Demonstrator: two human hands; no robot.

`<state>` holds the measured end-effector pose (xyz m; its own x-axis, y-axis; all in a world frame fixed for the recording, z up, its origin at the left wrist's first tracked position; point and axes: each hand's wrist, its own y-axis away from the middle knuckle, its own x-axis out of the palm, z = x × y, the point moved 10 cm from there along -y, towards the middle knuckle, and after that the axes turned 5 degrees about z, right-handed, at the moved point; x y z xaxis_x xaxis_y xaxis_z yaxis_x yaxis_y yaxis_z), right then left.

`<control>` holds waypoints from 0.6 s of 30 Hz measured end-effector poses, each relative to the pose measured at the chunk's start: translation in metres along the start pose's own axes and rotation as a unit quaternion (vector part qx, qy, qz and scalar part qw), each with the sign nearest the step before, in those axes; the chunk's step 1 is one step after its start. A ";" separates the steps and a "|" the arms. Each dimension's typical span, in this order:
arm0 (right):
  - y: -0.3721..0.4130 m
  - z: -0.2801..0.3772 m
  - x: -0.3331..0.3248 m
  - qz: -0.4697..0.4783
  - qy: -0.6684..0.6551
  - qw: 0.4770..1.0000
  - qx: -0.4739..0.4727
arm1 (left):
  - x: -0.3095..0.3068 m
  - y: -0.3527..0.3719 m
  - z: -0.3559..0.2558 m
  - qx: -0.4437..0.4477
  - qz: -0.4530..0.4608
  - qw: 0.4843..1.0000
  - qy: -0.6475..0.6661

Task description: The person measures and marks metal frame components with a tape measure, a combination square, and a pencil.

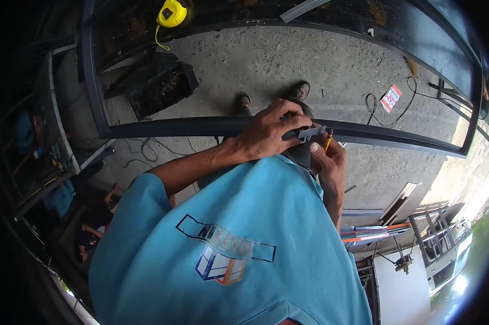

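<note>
My left hand (274,130) is closed, its fingers around a short grey profile piece (312,131). It holds the piece at the near bar of a dark grey metal frame (179,127). Close by on the right, my right hand (330,162) pinches a yellow pencil (328,143) with its dark end up. The pencil stands right at the end of the grey piece. Part of the bar is hidden behind my hands.
A yellow tape measure (172,13) lies on the dark surface at the far side. Inside the frame's outline, a black crate (166,89) stands on the concrete floor, with a red-and-white packet (391,98) and cable to the right. Another person (95,227) is at lower left.
</note>
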<state>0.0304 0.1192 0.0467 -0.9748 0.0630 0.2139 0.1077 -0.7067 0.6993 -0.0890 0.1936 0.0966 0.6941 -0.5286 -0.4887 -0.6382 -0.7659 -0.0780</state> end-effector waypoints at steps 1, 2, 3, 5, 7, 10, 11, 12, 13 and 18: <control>0.003 -0.033 0.022 0.051 0.077 0.991 0.093 | -0.002 0.036 0.000 -0.028 0.003 1.000 0.003; 0.008 -0.040 0.047 0.061 0.034 0.994 0.079 | -0.006 0.066 0.002 -0.049 0.005 0.999 0.004; 0.013 -0.046 0.074 0.067 -0.009 0.996 0.063 | -0.014 0.091 0.003 -0.049 -0.021 0.999 0.011; 0.020 -0.071 0.105 0.054 -0.021 0.997 0.045 | -0.016 0.135 0.016 -0.064 -0.015 0.998 0.020; 0.028 -0.092 0.124 0.047 -0.026 0.998 0.036 | -0.017 0.164 0.024 -0.083 -0.024 0.995 0.047; 0.031 -0.120 0.134 0.016 0.046 0.999 -0.004 | -0.019 0.182 0.039 -0.115 -0.007 0.990 0.082; 0.031 -0.130 0.134 0.011 0.048 0.999 -0.001 | -0.021 0.180 0.046 -0.128 0.012 0.987 0.091; 0.032 -0.126 0.126 -0.044 0.128 0.991 -0.020 | -0.017 0.177 0.050 -0.128 0.057 0.986 0.091; 0.033 -0.120 0.119 -0.097 0.210 0.972 -0.040 | -0.017 0.172 0.055 -0.137 0.087 0.980 0.112; 0.024 -0.060 0.121 -0.233 0.345 0.864 -0.283 | -0.071 0.129 0.094 -0.119 0.009 0.987 0.108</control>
<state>-0.0963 0.0678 0.0482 -0.7921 0.1353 -0.5952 -0.2492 -0.9619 0.1129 -0.2521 0.1666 0.0396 0.7545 -0.5887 -0.2900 -0.5728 -0.8064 0.1469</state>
